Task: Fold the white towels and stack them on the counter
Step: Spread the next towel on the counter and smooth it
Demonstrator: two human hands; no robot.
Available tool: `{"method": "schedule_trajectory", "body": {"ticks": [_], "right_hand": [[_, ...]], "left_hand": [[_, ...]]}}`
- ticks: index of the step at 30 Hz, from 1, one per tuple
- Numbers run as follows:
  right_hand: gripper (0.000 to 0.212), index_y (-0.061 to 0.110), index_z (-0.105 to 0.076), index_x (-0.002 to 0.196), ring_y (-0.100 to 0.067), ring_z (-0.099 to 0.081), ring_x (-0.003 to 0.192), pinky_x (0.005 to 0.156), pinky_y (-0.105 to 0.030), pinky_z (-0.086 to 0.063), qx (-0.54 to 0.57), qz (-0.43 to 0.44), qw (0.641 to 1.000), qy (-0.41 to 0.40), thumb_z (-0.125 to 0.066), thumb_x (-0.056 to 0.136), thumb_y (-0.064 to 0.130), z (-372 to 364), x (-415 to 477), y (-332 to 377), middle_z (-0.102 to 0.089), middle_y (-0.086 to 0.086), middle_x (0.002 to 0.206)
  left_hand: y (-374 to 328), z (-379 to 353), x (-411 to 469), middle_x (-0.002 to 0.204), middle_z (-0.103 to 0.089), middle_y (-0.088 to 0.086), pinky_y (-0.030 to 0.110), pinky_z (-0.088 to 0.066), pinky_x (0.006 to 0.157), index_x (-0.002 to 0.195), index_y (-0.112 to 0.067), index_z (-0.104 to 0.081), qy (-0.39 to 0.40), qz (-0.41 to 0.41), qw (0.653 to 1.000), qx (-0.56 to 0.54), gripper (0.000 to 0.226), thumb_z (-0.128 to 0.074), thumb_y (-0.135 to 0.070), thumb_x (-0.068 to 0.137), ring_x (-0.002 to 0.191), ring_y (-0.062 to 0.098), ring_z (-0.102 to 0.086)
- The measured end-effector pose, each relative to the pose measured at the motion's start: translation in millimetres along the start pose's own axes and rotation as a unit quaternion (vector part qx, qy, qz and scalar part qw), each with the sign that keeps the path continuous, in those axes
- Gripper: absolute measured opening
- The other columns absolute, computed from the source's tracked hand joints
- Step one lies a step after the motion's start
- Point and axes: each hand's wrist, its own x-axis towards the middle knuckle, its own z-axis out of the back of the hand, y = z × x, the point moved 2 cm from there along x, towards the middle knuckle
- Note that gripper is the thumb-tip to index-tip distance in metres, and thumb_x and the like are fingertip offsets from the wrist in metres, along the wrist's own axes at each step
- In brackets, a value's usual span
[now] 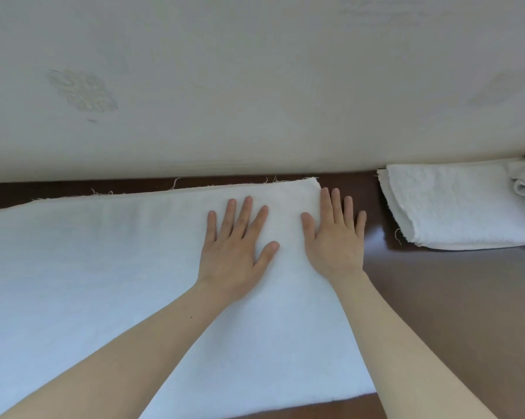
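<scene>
Now the left hand (235, 246) and the right hand (335, 240) lie flat with fingers spread on the big white towel (103, 267) on the brown counter (451, 313), near 1 folded towel (454, 207).

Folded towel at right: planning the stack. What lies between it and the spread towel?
Head view: bare brown counter separates spread towel and folded towel; right hand's outer fingers overhang it.

A pale wall (255, 86) closes off the counter (436, 313) at 12 o'clock. Folded towels (454, 207) block the 2 o'clock corner, hard by the wall. Between them and the spread towel (103, 282) runs a bare brown lane, widening toward 4 o'clock.
</scene>
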Motion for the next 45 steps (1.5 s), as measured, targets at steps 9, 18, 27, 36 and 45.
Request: {"method": "schedule_trajectory", "body": {"ticks": [9, 18, 27, 36, 45], "right_hand": [[0.063, 0.031, -0.007, 0.158, -0.024, -0.004, 0.153, 0.121, -0.054, -0.004, -0.038, 0.127, 0.991, -0.023, -0.012, 0.099, 0.053, 0, 16, 8, -0.004, 0.004, 0.166], [0.064, 0.03, -0.002, 0.158, -0.024, -0.004, 0.153, 0.123, -0.048, 0.0, -0.027, 0.064, 0.997, -0.023, -0.006, 0.099, 0.055, 0, 13, 1, -0.009, -0.004, 0.166], [0.067, 0.023, -0.018, 0.158, -0.03, -0.018, 0.15, 0.121, -0.05, -0.014, -0.021, 0.036, 0.998, -0.053, -0.008, 0.099, 0.054, 2, -8, 2, -0.025, -0.01, 0.162], [0.067, 0.019, -0.026, 0.155, -0.035, -0.028, 0.145, 0.117, -0.053, -0.022, -0.032, -0.022, 0.994, -0.099, -0.013, 0.099, 0.053, 0, -30, 0, -0.031, -0.016, 0.158], [0.067, 0.011, -0.031, 0.152, -0.034, -0.034, 0.143, 0.115, -0.053, -0.029, 0.0, -0.064, 0.99, -0.124, -0.023, 0.1, 0.052, -16, -111, 5, -0.036, -0.017, 0.155]], "left_hand": [[-10, 0, 36, 0.167, 0.006, -0.009, 0.046, 0.009, 0.122, 0.16, -0.03, -0.002, -0.007, -0.062, 0.998, 0.021, 0.068, -0.011, -0.062, 0.099, 0.153, 0.019, 0.015], [68, 11, -23, 0.166, 0.007, -0.009, 0.043, 0.004, 0.124, 0.159, -0.037, -0.005, -0.015, 0.043, 0.999, 0.016, 0.071, -0.014, -0.067, 0.095, 0.153, 0.014, 0.011], [189, 23, -133, 0.165, 0.011, -0.016, 0.043, 0.003, 0.124, 0.157, -0.042, 0.0, -0.025, 0.202, 0.979, -0.015, 0.068, -0.011, -0.067, 0.095, 0.152, 0.009, 0.014], [300, 34, -188, 0.167, -0.008, 0.002, 0.051, -0.004, 0.121, 0.158, -0.032, -0.013, -0.057, 0.329, 0.942, -0.031, 0.075, -0.007, -0.069, 0.093, 0.153, 0.026, -0.003], [176, 27, -107, 0.168, 0.002, 0.003, 0.049, 0.008, 0.122, 0.159, -0.033, -0.007, -0.044, 0.192, 0.977, -0.08, 0.074, -0.003, -0.067, 0.093, 0.152, 0.035, 0.01]]}}
